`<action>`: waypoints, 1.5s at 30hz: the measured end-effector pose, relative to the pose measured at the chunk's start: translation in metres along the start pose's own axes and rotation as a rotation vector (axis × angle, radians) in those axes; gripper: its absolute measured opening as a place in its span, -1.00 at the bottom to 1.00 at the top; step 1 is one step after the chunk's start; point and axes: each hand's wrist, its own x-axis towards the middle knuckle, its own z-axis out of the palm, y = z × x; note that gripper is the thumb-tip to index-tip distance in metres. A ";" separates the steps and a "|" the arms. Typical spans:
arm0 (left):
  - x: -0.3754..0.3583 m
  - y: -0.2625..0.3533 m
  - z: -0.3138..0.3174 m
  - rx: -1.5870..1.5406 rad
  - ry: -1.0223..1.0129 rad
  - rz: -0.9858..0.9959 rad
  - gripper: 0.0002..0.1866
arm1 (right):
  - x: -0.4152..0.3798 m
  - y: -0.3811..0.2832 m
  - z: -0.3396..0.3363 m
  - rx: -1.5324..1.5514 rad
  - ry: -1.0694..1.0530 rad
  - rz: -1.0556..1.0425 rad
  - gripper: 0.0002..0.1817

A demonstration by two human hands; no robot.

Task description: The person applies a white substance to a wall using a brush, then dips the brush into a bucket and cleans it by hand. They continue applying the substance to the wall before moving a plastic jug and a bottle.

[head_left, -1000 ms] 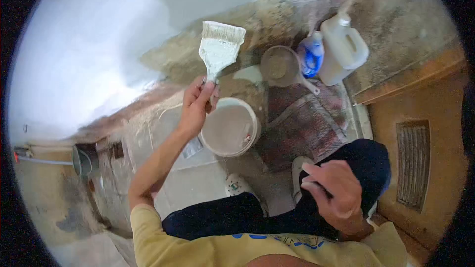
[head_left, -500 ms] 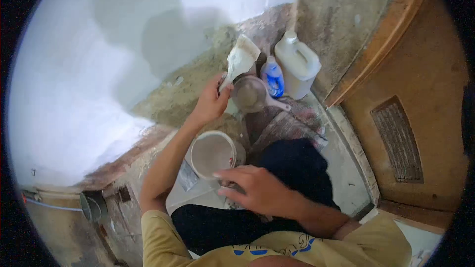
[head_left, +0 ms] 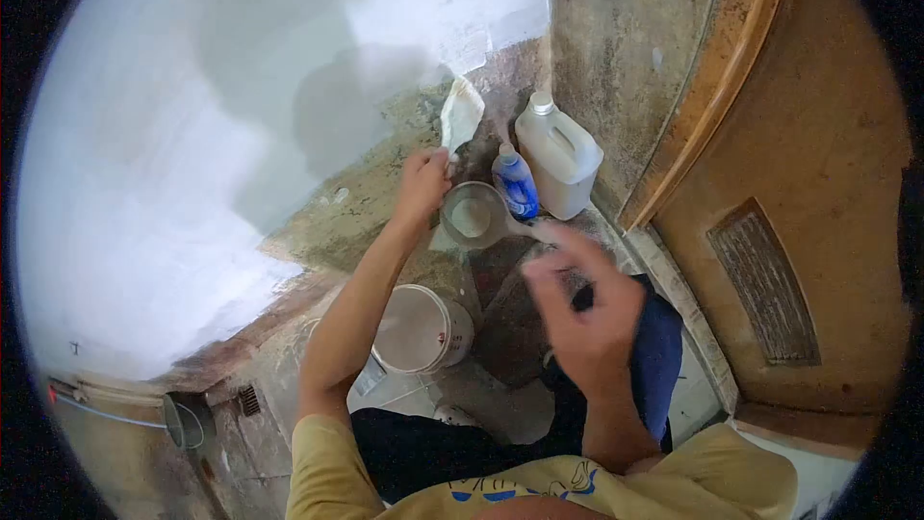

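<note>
The right hand (head_left: 592, 318) blurs for us, and we cannot tell whether it touches the handle (head_left: 521, 228) of the dipper (head_left: 472, 220). The left hand (head_left: 422, 183) hides most of the grip of the brush (head_left: 463, 117). Print on the bucket (head_left: 457, 337) and blue bottle (head_left: 516, 183) is too small for us to read, and the bottom edge cuts off the yellow shirt (head_left: 334, 467)
</note>
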 end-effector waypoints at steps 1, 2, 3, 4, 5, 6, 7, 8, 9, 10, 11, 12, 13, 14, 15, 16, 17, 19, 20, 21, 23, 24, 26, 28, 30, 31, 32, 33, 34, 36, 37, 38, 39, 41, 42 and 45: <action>-0.004 0.001 -0.004 0.029 0.051 -0.051 -0.71 | 0.000 -0.002 -0.008 0.203 0.178 0.096 -0.73; -0.005 0.003 -0.007 0.061 0.100 -0.105 -0.72 | -0.002 0.000 -0.015 0.407 0.359 0.201 -0.76; -0.003 0.007 -0.009 0.078 0.106 -0.115 -0.72 | -0.004 0.007 -0.021 0.421 0.360 0.215 -0.76; 0.000 0.012 -0.010 0.100 0.117 -0.093 -0.73 | -0.007 0.015 -0.027 0.489 0.467 0.252 -0.78; 0.004 0.018 -0.009 0.123 0.126 -0.070 -0.75 | -0.009 0.023 -0.032 0.555 0.576 0.289 -0.79; 0.010 0.024 -0.006 0.136 0.132 -0.075 -0.75 | -0.009 0.032 -0.033 0.714 0.576 0.389 -0.81; 0.018 0.031 -0.003 0.122 0.097 -0.078 -0.76 | -0.008 0.034 -0.035 0.726 0.574 0.395 -0.81; 0.024 0.039 0.000 0.109 0.062 -0.081 -0.77 | -0.008 0.033 -0.036 0.816 0.506 0.501 -0.80; 0.027 0.050 0.009 0.123 0.066 -0.083 -0.77 | -0.008 0.032 -0.038 0.906 0.437 0.605 -0.78; 0.030 0.059 0.022 0.106 0.133 -0.076 -0.77 | -0.009 0.029 -0.042 0.919 0.441 0.612 -0.78; 0.035 0.064 0.030 0.087 0.199 -0.070 -0.76 | -0.012 0.024 -0.047 0.869 0.345 0.587 -0.77; 0.042 0.065 0.032 0.098 0.201 -0.076 -0.76 | -0.013 0.021 -0.051 0.816 0.248 0.561 -0.76; 0.049 0.065 0.033 0.069 0.203 -0.053 -0.76 | -0.013 0.022 -0.054 0.822 0.248 0.571 -0.76; 0.056 0.065 0.033 0.037 0.205 -0.031 -0.74 | -0.014 0.023 -0.057 0.817 0.218 0.567 -0.75; 0.061 0.064 0.032 0.041 0.209 -0.039 -0.74 | -0.013 0.025 -0.059 0.811 0.186 0.564 -0.74; 0.067 0.065 0.031 0.021 0.211 -0.019 -0.73 | -0.012 0.027 -0.059 0.814 0.184 0.571 -0.74; 0.069 0.067 0.031 0.002 0.213 0.003 -0.72 | -0.010 0.029 -0.059 0.842 0.176 0.597 -0.73; 0.065 0.065 0.032 0.027 0.225 -0.014 -0.72 | -0.009 0.036 -0.057 0.877 0.161 0.626 -0.73; 0.064 0.066 0.033 0.050 0.228 -0.027 -0.72 | -0.011 0.040 -0.055 0.928 0.150 0.612 -0.78; 0.065 0.067 0.027 0.058 0.232 -0.032 -0.72 | -0.013 0.042 -0.052 0.979 0.141 0.602 -0.81; 0.062 0.070 0.016 0.059 0.232 -0.011 -0.71 | -0.012 0.043 -0.048 0.983 0.130 0.634 -0.82; 0.059 0.071 0.014 0.060 0.238 -0.017 -0.71 | -0.011 0.043 -0.047 0.980 0.114 0.649 -0.82; 0.052 0.075 0.012 0.131 0.269 -0.008 -0.71 | -0.012 0.041 -0.047 0.972 0.068 0.654 -0.83; 0.048 0.066 0.000 0.154 0.237 -0.012 -0.72 | -0.017 0.034 -0.048 0.960 0.010 0.667 -0.83; 0.052 0.060 -0.010 0.169 0.204 0.004 -0.73 | -0.019 0.026 -0.045 1.005 -0.058 0.724 -0.83; 0.052 0.056 -0.016 0.167 0.219 -0.006 -0.72 | -0.021 0.024 -0.044 1.003 -0.071 0.730 -0.83; 0.048 0.057 -0.017 0.165 0.233 -0.012 -0.72 | -0.023 0.022 -0.043 1.005 -0.124 0.727 -0.83; 0.045 0.057 -0.015 0.162 0.236 -0.004 -0.72 | -0.022 0.022 -0.042 1.008 -0.169 0.711 -0.83; 0.039 0.055 -0.010 0.150 0.255 -0.016 -0.73 | -0.023 0.021 -0.042 1.008 -0.162 0.704 -0.83; 0.027 0.055 0.003 0.141 0.267 -0.037 -0.73 | -0.027 0.020 -0.043 0.997 -0.227 0.680 -0.83; 0.025 0.058 0.008 0.133 0.203 -0.022 -0.73 | -0.027 0.020 -0.042 1.000 -0.216 0.678 -0.83; 0.022 0.058 0.012 0.126 0.142 -0.016 -0.73 | -0.029 0.019 -0.041 0.998 -0.198 0.683 -0.83; 0.025 0.059 0.020 0.129 0.142 -0.021 -0.73 | -0.030 0.017 -0.041 0.995 -0.187 0.687 -0.83; 0.043 0.061 0.040 0.099 0.091 0.011 -0.71 | -0.033 0.016 -0.038 0.969 -0.192 0.674 -0.83; 0.052 0.063 0.048 0.094 0.093 0.019 -0.71 | -0.032 0.015 -0.037 0.940 -0.190 0.653 -0.83; 0.078 0.066 0.064 0.214 0.093 0.060 -0.69 | -0.030 0.010 -0.036 0.935 -0.206 0.623 -0.85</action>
